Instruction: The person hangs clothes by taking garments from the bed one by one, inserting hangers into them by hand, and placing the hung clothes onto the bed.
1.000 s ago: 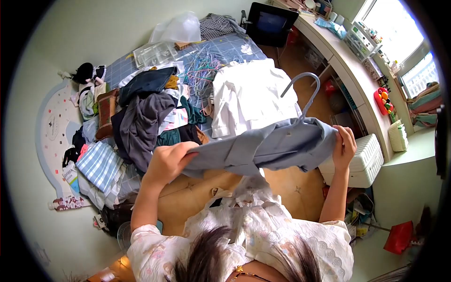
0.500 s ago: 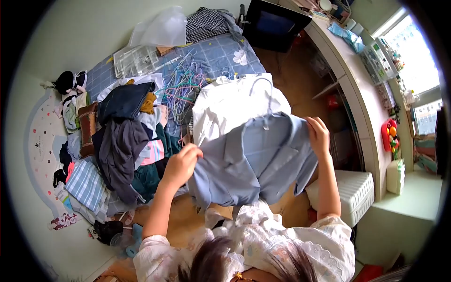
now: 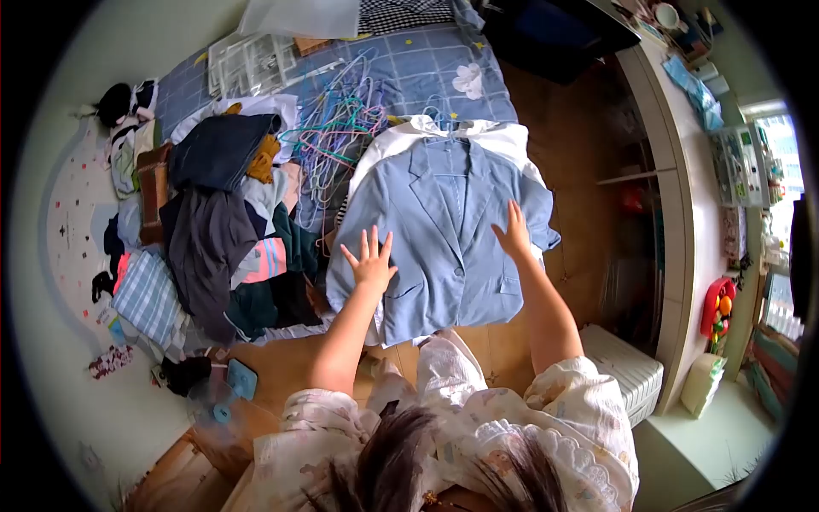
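Jacket: one, at bed edge
Left hand: fingers wide
Right hand: thumb, fingers apart
Room: floor right of bed

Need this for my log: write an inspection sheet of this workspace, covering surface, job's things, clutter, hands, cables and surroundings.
Surface: bed with a blue checked cover.
Job's things: blue blazer spread front up, partly covering white clothes.
Clutter: clothes pile left of the blazer; tangled hangers beyond that pile's right side.
Hands: left hand and right hand open, over the blazer's front and holding nothing; contact cannot be told.
Cables: nothing seen for certain; the desk's far end is too small to tell.
Surroundings: desk along the right, white case beside it, dark screen beyond the bed.
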`<state>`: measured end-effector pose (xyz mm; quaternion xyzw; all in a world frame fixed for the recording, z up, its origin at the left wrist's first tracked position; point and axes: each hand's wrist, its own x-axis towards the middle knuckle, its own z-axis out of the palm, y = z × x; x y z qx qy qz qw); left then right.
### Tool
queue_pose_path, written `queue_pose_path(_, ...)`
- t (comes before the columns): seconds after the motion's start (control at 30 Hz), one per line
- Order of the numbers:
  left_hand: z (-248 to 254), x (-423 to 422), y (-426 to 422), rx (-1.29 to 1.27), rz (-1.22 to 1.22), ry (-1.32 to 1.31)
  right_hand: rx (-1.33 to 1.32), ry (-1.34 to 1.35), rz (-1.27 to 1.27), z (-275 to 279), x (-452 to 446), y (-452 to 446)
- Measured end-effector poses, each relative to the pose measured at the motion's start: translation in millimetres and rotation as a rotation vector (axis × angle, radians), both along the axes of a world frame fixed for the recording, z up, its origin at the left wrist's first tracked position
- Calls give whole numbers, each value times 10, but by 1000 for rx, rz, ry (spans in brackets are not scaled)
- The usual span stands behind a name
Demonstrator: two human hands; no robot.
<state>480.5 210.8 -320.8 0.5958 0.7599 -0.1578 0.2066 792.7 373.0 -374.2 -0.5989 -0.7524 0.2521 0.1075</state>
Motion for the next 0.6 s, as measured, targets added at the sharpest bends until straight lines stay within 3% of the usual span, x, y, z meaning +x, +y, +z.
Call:
queue_pose_path(0.13, 33, -220, -590, -42, 152, -70, -16, 120, -45, -152, -39, -520)
queue_pose_path(0.23, 154, -526, -1075, 58, 201, -186, -170, 234, -58, -124, -241, -870)
queue_pose_path(0.3, 137, -710, -1498, 202, 232, -192, -133, 117, 61, -238, -367, -1090)
queue_pose_path(0.37, 172, -877, -1862, 303, 343, -232, -322, 171, 67, -334, -537, -1305)
queue_pose_path(0.5, 211, -1327, -2440, 258, 636, -287, -430, 228, 107, -305, -1106, -1663)
queue_pose_path(0.6, 178, -1918, -2757, 397, 707, -268, -516, 261, 133, -185, -1585, -1838)
